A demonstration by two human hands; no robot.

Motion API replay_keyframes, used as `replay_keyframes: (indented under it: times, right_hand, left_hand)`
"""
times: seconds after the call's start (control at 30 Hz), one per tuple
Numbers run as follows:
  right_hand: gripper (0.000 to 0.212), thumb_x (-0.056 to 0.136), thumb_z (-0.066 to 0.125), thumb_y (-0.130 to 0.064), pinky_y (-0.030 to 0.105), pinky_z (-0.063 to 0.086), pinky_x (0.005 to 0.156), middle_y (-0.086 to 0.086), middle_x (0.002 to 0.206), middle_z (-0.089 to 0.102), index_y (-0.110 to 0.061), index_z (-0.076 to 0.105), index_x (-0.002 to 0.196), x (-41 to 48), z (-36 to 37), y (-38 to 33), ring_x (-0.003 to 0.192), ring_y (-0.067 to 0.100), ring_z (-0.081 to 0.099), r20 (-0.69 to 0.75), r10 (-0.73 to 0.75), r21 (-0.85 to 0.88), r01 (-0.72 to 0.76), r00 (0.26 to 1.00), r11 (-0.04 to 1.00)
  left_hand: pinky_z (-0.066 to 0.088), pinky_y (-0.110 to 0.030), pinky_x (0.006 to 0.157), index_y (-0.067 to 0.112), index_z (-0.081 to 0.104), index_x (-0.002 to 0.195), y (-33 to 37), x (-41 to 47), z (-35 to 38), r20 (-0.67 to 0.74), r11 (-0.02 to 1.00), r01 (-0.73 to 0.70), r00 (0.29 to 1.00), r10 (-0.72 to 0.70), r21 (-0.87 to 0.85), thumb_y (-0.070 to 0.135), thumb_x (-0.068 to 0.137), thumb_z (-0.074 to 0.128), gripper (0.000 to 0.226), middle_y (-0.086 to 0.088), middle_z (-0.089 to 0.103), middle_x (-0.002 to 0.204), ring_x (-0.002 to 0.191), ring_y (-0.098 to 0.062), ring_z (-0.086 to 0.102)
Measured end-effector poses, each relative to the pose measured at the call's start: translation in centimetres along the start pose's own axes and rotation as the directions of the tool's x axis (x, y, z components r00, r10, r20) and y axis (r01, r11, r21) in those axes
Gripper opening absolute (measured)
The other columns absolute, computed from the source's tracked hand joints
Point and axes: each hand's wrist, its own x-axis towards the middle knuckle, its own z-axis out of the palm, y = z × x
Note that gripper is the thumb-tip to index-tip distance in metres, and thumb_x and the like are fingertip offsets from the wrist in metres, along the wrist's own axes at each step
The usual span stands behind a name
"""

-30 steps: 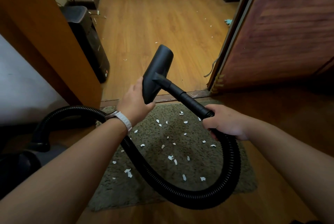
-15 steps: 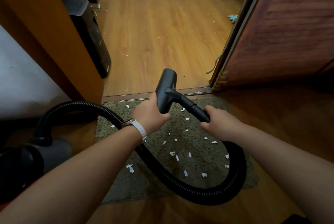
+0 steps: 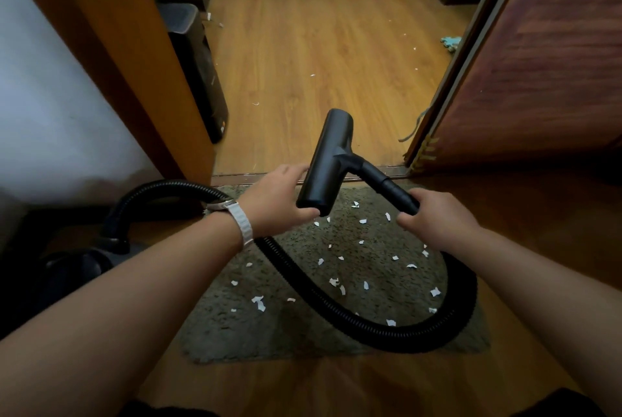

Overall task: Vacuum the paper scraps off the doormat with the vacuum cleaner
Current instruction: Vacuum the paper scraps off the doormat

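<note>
Hovering over the doormat (image 3: pixel 235 339), the nozzle (image 3: pixel 328 164) is clasped at its near end by the left grip (image 3: pixel 276 201), the wand (image 3: pixel 380 181) enclosed by the right grip (image 3: pixel 437 218). Judged light, rigid; hose (image 3: pixel 370 329) springy. Paper scraps (image 3: pixel 259 303) lie scattered across the mat.

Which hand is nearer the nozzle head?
Left. The left hand grips the near end of the nozzle head; the right hand holds the tube leading to it, off the head itself.
</note>
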Motion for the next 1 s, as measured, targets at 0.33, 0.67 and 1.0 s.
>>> replay_keyframes:
  times: [0.33,0.67,1.0]
  right_hand:
    - [0.021,0.086,0.068,-0.04,0.029,0.045,0.056,-0.011,0.071,0.057,-0.035,0.059,0.105,-2.0,2.7,-10.1,0.063,0.011,0.055,0.021,-0.327,-0.203,0.325,0.945,0.924]
    - [0.026,0.087,0.065,-0.044,0.028,0.044,0.053,-0.004,0.076,0.059,-0.031,0.059,0.108,-5.3,5.6,-20.4,0.068,0.021,0.059,0.121,-0.541,-0.332,0.547,0.832,0.768]
    - [0.025,0.089,0.066,-0.043,0.029,0.052,0.054,-0.006,0.068,0.056,-0.03,0.059,0.109,-7.2,7.2,-24.6,0.058,0.013,0.055,0.152,-0.577,-0.38,0.586,0.803,0.716]
  left_hand:
    - [0.038,-0.028,0.107,0.022,0.043,0.147,-13.1,-15.9,-5.0,-0.125,0.964,0.263,0.956,-0.265,-0.03,0.044,0.084,0.075,0.073,0.004,0.047,0.146,0.133,-0.014,0.045]
    - [0.04,-0.036,0.109,0.02,0.031,0.153,-22.2,-32.3,-4.8,-0.224,0.82,0.551,0.789,-0.572,-0.153,0.048,0.083,0.075,0.087,0.0,0.04,0.151,0.134,-0.02,0.043]
    - [0.033,-0.045,0.116,0.034,-0.002,0.158,-30.3,-36.0,-1.3,0.072,0.807,0.584,0.804,-0.59,0.089,0.06,0.077,0.075,0.115,0.0,0.0,0.167,0.151,-0.026,0.018]
